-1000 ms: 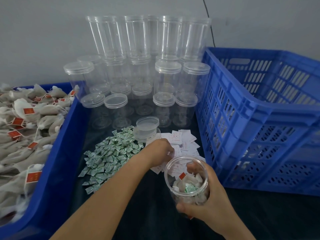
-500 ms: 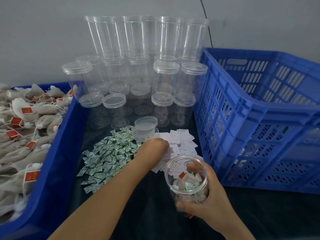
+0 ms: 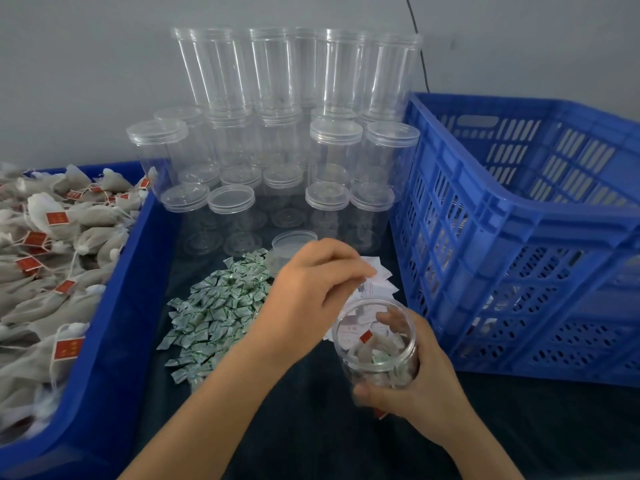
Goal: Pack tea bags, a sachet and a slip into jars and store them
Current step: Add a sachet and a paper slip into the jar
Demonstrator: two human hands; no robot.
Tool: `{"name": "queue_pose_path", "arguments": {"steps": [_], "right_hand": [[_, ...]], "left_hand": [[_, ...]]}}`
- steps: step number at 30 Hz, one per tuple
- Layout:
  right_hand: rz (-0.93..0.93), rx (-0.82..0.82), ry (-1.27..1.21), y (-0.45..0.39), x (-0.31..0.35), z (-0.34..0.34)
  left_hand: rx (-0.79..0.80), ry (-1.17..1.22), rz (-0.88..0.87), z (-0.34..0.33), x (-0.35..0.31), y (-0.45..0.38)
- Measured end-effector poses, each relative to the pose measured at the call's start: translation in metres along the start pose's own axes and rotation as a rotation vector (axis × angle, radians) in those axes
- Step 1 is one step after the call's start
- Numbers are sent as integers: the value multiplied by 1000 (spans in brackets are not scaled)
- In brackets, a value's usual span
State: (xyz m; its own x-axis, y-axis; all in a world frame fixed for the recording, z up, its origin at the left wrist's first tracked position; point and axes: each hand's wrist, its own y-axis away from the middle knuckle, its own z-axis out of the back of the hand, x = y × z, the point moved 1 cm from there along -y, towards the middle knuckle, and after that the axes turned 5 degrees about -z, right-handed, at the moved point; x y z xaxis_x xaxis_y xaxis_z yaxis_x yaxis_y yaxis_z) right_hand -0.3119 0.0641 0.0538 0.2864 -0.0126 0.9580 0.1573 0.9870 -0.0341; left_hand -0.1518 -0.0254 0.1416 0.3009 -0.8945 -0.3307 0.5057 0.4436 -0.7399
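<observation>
Left hand [image 3: 313, 282] has lifted off the pile of small white paper slips [image 3: 375, 284] since the earlier frame and now hovers just above the mouth of the open clear plastic jar [image 3: 377, 344], fingers curled together; a slip seems pinched at the fingertips, but blur means I cannot tell for sure. Right hand [image 3: 420, 386] wraps the jar from the right side, holding it over the dark table [image 3: 311, 427]. Jar holds grey tea bags with red tags [image 3: 375, 351] and a green-white sachet. Loose green-white sachet pile [image 3: 218, 313] lies left of the hands, more tea bags in the blue tray [image 3: 104, 341] far left. Blue slotted plastic crate [image 3: 519, 244] on the right, stacked empty clear jars [image 3: 298, 133] behind.
</observation>
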Motion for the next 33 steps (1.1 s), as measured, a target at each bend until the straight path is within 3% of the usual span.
{"name": "queue_pose_path", "arguments": {"steps": [5, 14, 22, 28, 31, 33], "right_hand": [[46, 21, -77, -3, 8, -4], [70, -31, -76, -5, 15, -9], [51, -34, 2, 1, 17, -5], [75, 6, 63, 4, 19, -6], [111, 22, 92, 3, 22, -6], [138, 33, 80, 2, 24, -5]], "left_hand": [[111, -226, -187, 4, -19, 23], [402, -579, -250, 15, -41, -7], [626, -298, -21, 4, -51, -11], [797, -320, -80, 5, -43, -6], [786, -225, -82, 9, -38, -5], [682, -130, -67, 15, -38, -4]]}}
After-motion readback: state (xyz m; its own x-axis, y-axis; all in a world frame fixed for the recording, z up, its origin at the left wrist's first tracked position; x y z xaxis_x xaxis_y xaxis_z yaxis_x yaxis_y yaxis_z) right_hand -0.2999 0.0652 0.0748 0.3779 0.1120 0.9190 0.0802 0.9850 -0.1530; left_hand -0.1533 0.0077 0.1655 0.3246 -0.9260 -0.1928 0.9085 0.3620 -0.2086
